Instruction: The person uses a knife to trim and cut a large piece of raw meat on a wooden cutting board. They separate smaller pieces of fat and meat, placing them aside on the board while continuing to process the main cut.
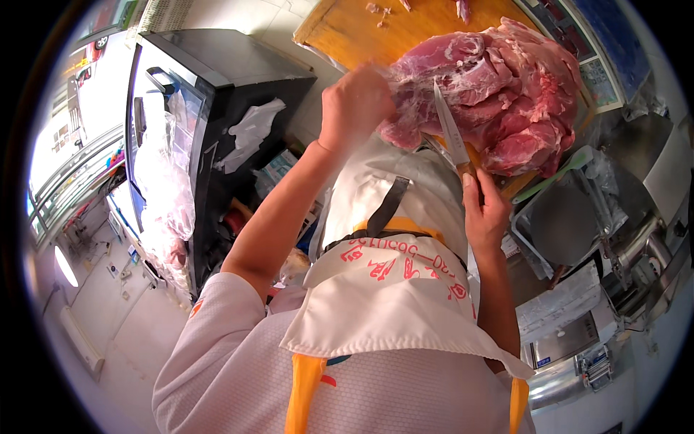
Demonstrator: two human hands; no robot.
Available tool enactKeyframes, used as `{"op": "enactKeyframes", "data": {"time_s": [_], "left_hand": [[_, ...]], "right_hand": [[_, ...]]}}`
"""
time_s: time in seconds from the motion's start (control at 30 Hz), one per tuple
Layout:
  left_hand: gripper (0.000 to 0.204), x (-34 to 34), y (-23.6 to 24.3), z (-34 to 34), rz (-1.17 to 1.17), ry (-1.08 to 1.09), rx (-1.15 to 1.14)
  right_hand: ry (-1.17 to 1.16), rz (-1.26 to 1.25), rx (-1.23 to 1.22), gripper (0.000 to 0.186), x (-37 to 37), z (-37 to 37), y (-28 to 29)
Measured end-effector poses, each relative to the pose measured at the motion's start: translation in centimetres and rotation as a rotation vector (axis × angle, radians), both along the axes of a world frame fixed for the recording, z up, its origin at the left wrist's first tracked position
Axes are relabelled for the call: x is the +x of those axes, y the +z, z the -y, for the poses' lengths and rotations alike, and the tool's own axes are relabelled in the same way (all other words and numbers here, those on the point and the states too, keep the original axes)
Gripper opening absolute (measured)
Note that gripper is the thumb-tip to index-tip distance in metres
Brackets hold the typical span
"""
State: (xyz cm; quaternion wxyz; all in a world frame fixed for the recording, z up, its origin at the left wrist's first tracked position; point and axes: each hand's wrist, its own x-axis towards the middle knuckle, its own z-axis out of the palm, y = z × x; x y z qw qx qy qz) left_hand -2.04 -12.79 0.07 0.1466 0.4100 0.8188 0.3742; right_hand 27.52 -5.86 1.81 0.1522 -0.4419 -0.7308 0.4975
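Observation:
A large piece of raw pink meat lies on the yellow wooden board. My left hand is blurred, its fingers curled at the meat's left edge and closed on it. My right hand grips the wooden handle of a long knife, whose blade angles up and left over the meat's lower left part. Small scraps of meat lie at the far side of the board. A white apron covers my front, below the board.
A dark glass-fronted cabinet stands at left, draped with plastic bags. On the right are a grey tray, a light green long-handled tool and steel equipment. Tiled floor shows at lower left.

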Motion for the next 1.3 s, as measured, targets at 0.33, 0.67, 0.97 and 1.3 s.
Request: {"op": "enactKeyframes", "data": {"time_s": [0.33,0.67,0.97,1.3], "left_hand": [[0.021,-2.8,2.4,-1.3,0.228,-0.109,-0.207],[0.027,-2.6,3.6,-4.1,0.347,-0.226,-0.463],[0.029,-5.1,3.0,-3.1,0.307,-0.338,-0.334],[0.021,-5.9,3.4,-1.8,0.207,-0.429,-0.341]], "right_hand": [[-0.094,-0.129,-0.303,0.025,-2.9,0.6,-0.2],[-0.201,-0.200,-0.366,0.028,-3.4,1.7,-0.5],[-0.212,-0.265,-0.497,0.027,-6.4,2.8,-0.3],[-0.213,-0.178,-0.636,0.030,-6.8,4.6,2.8]]}}
